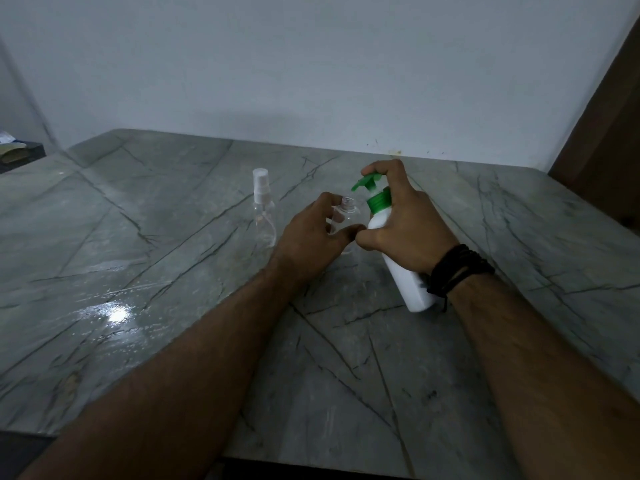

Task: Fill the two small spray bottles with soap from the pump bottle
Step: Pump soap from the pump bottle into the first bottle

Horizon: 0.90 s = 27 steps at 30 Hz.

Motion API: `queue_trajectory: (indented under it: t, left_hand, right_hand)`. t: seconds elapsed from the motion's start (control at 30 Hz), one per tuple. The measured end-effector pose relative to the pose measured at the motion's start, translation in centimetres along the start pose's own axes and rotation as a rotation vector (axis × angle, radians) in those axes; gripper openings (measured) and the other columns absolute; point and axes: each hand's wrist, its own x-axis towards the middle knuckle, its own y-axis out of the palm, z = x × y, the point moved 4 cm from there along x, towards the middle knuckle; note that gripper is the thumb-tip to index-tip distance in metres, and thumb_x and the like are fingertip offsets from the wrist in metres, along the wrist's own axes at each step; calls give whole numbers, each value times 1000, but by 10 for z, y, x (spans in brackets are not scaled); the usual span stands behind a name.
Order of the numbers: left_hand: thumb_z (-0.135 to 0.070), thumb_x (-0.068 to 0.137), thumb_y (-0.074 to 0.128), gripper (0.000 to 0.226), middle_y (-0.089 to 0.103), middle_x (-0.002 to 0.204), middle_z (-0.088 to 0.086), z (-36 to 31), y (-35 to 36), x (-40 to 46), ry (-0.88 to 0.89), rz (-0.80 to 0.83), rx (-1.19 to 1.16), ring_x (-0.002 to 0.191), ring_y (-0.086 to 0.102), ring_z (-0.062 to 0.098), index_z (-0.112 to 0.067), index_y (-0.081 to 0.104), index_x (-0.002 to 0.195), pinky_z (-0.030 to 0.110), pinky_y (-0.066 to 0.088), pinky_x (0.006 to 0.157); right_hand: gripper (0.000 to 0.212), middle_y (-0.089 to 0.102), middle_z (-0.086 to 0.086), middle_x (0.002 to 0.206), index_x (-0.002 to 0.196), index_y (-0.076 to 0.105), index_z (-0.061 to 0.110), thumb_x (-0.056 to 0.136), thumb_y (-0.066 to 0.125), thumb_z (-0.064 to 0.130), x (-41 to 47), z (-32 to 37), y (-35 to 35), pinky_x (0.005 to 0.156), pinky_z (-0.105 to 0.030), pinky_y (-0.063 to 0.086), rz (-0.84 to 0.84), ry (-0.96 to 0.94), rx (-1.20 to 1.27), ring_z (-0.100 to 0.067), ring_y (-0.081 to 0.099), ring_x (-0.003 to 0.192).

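Note:
My right hand (403,225) grips a white pump bottle (403,277) with a green pump head (367,181). The bottle leans to the left, its base on the table, and my index finger lies over the pump head. The green spout points down-left toward the open neck of a small clear spray bottle (347,208). My left hand (311,239) holds that uncapped bottle upright; its lower body is hidden behind my fingers. A second small clear spray bottle (264,211) with its white sprayer cap on stands alone to the left.
The grey-green marble table (156,271) has a glossy glare patch at the left. A white wall runs behind it, a dark wooden panel (609,133) stands at the far right, and some clutter (14,150) lies at the far left edge.

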Motion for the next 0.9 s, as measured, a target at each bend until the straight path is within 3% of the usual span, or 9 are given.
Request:
queue_trajectory:
  t: [0.9]
  left_hand:
    - [-44, 83, 69, 48, 63, 118, -3, 1, 1, 1, 19, 6, 28, 96, 63, 14, -26, 50, 124, 40, 59, 76]
  right_hand:
    - [74, 61, 4, 100, 123, 40, 25, 63, 82, 12, 1, 0, 2, 63, -23, 50, 13, -5, -19, -11, 63, 75]
